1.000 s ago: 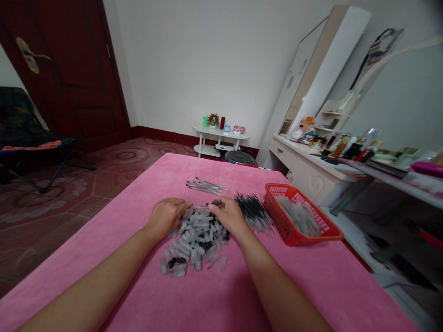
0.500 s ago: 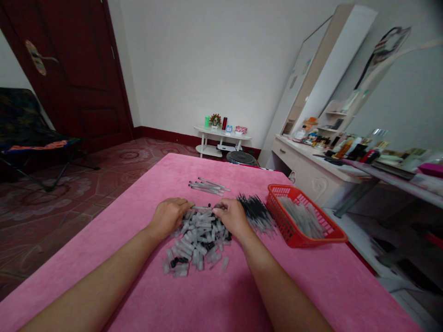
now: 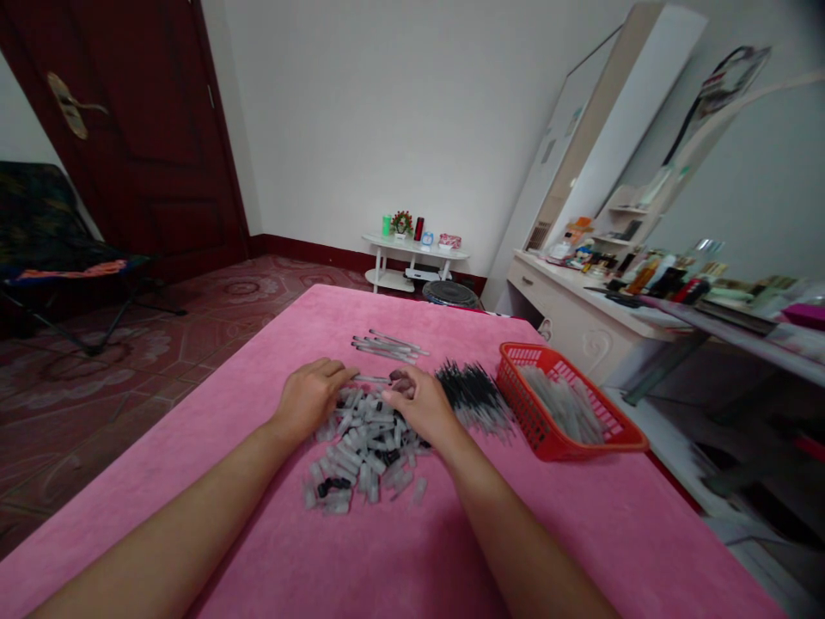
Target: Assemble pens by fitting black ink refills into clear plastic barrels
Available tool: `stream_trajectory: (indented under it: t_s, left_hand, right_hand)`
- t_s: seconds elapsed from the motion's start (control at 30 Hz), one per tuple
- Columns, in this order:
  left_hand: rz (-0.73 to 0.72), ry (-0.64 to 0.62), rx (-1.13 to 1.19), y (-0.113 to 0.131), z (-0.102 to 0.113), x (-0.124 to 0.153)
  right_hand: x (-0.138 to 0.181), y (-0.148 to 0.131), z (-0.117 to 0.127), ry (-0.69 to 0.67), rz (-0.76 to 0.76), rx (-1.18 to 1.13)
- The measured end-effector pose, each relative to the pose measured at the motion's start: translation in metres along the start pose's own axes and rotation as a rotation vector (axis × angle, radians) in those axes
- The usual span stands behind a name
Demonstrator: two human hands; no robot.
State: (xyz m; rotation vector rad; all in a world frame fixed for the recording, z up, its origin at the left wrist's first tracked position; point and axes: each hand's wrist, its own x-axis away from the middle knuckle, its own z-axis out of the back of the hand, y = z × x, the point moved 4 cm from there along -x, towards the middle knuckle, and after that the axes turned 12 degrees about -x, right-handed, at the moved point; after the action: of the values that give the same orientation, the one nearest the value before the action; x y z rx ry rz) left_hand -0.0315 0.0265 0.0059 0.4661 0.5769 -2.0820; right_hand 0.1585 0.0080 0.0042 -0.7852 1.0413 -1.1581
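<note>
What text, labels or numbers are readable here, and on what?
Nothing in this frame can be read.
Poster high on the right: print blurred, unreadable.
Bottles on the dresser: labels too small.
Items on the small white table: too small to read.
Red basket, clear caps, black refills: no markings visible.

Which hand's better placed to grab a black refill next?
Right. The right hand sits just beside the refills; the left hand is on the far side of the caps.
</note>
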Motion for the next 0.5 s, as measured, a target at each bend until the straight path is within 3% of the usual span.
stream_trajectory:
  t_s: [0.17,0.3,0.4,0.5]
  left_hand:
    - [-0.014,0.157,0.117,0.007,0.013,-0.002]
    - [0.231,0.358,0.268,-0.002,0.026,-0.003]
    - [0.354,0.384,0.403,-0.007,0.026,-0.003]
    - [0.365,0.341,0.578,-0.004,0.02,-0.004]
  right_hand:
    - [0.0,-0.004,0.003,0.082,0.002,-0.133]
    - [-0.003,0.0,0.018,0.159,-0.202,-0.581]
    - [-0.004,-0.005,0.023,0.118,-0.267,-0.838]
    - [-0.001,-0.007,0.015,0.022,-0.329,-0.925]
